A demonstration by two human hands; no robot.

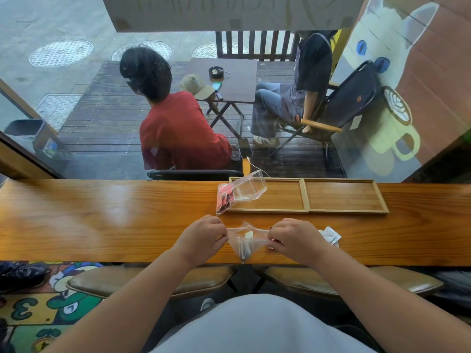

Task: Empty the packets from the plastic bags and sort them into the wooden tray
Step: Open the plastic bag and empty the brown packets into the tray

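My left hand (204, 238) and my right hand (293, 239) each pinch one side of a clear plastic bag (246, 244) at the counter's near edge, stretching its mouth between them. A pale packet shows inside it. A second clear bag (238, 193) with red packets lies tilted over the left corner of the wooden tray (307, 211). The tray has two compartments, both bare. White packets (330, 235) lie on the counter just right of my right hand.
The long wooden counter (102, 220) runs along a window. Two padded stools (142, 281) stand under its near edge. Outside the glass, two people sit by a small folding table.
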